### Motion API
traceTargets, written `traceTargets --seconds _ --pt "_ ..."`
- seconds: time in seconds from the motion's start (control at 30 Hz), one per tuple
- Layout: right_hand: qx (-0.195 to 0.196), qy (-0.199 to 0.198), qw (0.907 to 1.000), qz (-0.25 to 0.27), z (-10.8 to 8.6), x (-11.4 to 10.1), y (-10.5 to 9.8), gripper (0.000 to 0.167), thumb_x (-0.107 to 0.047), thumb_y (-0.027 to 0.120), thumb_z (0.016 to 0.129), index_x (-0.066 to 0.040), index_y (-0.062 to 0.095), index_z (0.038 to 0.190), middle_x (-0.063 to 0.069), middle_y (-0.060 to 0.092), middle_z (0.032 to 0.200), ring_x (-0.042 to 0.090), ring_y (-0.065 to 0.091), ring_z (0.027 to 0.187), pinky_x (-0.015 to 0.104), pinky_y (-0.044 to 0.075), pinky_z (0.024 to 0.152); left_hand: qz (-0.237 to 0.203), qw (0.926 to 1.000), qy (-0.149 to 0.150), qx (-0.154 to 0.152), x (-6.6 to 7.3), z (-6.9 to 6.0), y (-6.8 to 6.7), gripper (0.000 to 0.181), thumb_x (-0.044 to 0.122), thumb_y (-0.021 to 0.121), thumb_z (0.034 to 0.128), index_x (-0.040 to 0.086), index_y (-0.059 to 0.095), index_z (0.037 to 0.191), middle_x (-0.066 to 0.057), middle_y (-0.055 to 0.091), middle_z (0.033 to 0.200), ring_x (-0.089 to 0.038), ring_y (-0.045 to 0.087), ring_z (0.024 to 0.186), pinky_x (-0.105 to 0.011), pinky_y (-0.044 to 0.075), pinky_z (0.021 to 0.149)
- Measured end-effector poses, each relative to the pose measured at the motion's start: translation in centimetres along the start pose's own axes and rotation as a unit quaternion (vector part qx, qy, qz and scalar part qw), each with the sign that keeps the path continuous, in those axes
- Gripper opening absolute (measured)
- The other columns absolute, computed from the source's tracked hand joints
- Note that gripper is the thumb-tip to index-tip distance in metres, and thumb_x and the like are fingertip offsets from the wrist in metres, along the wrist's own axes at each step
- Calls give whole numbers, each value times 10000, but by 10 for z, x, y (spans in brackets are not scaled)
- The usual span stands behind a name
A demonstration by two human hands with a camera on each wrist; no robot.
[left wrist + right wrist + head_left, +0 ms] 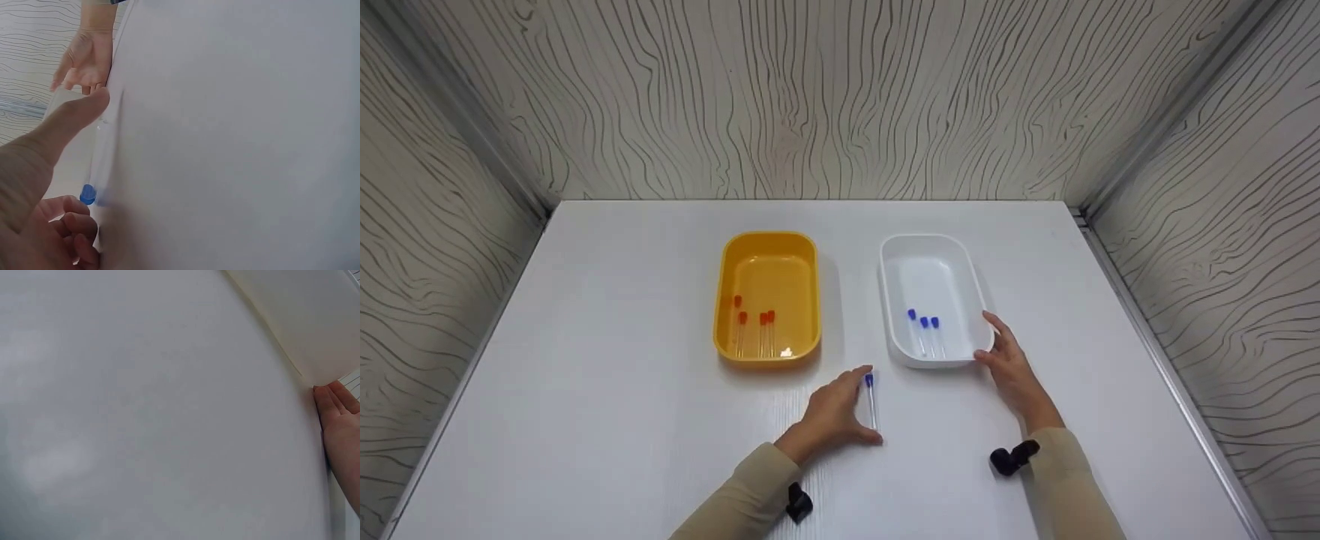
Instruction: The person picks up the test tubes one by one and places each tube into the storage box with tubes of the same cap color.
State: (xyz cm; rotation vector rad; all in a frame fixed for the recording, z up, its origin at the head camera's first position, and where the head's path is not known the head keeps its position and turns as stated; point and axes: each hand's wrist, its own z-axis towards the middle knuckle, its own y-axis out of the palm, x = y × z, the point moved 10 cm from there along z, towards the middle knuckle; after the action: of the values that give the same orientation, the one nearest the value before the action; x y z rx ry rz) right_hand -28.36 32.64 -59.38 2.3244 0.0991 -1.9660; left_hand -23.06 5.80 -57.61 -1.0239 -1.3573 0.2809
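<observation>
A clear tube with a blue cap [871, 401] is between the thumb and fingertips of my left hand [832, 412], in front of the gap between two trays. The fingers meet its blue cap [88, 194] and the thumb is at the clear end. My right hand [1016, 375] holds the near right corner of the white tray [891, 330], thumb on the front side and fingers along the right. In the right wrist view, the fingers [332, 399] touch the tray's lower corner. Several blue-capped tubes [924, 322] lie inside that tray.
A yellow tray [718, 330] stands to the left of the white one, holding several red-capped tubes [763, 319]. Both trays sit on a white table [607, 337]. Wood-patterned panels [810, 97] rise behind and at both sides.
</observation>
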Motion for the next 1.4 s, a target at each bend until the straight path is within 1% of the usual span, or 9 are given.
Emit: traceTargets --seconds 0.1,0.23,0.37,0.57,0.73,0.87,1.1,1.23,1.4 --pt "26 -2 10000 -10 1 0 0 761 10 543 931 -228 154 1540 149 119 1629 219 304 1422 53 415 991 46 10000 -50 -42 0 -1 1 1045 396 903 592 109 384 1451 -145 538 1417 -325 532 1296 -467 449 1078" --pt "13 -41 10000 -2 1 -1 0 763 11 543 931 -223 151 1542 150 115 1633 228 296 1431 61 414 1000 64 9997 -186 -144 -2 0 4 1031 384 897 610 100 379 1455 -140 524 1430 -315 514 1317 -450 427 1107" --pt "38 -59 10000 -35 0 -1 -1 767 6 554 927 -232 160 1541 154 119 1632 149 366 1386 68 420 1000 96 9993 -280 -206 -3 1 5 996 386 887 628 87 396 1442 -140 523 1429 -309 512 1320 -435 416 1120" --pt "36 -98 9999 -83 0 -2 -1 762 -20 572 932 -238 167 1540 171 136 1624 29 461 1284 67 429 988 123 9996 -209 -156 -3 1 5 966 380 882 635 74 414 1422 -142 536 1412 -310 528 1299 -439 431 1102" --pt "-7 -155 9999 -23 0 -3 0 755 2 550 936 -219 158 1542 175 134 1623 16 468 1280 69 428 995 95 9998 -121 -103 -2 1 3 962 374 884 631 67 420 1415 -137 550 1391 -305 543 1278 -432 443 1090" --pt "-28 -130 9999 7 0 -3 0 755 15 535 936 -213 150 1543 179 123 1625 10 469 1277 67 424 997 24 9998 -164 -128 -2 1 3 969 378 882 634 72 412 1424 -130 537 1412 -297 526 1305 -419 429 1109" --pt "33 -60 9999 73 -1 -4 0 764 26 544 921 -197 153 1538 179 128 1621 -6 477 1259 62 428 982 -212 9998 -10 0 3 4 -6 952 342 895 627 52 432 1406 -142 565 1381 -292 545 1289 -422 442 1097" --pt "34 -32 10000 -4 -1 -3 -1 763 14 549 926 -213 154 1539 164 144 1622 -11 494 1251 66 431 985 -365 9993 -45 -17 6 5 -11 958 332 897 628 65 423 1416 -144 559 1386 -292 547 1281 -426 435 1104" --pt "16 -75 10000 -8 -1 -3 0 763 10 547 928 -209 151 1542 166 131 1626 -19 489 1251 61 426 983 -520 9985 -135 37 8 7 -21 967 335 903 621 104 417 1424 -126 597 1305 -246 603 1125 -418 475 1058"
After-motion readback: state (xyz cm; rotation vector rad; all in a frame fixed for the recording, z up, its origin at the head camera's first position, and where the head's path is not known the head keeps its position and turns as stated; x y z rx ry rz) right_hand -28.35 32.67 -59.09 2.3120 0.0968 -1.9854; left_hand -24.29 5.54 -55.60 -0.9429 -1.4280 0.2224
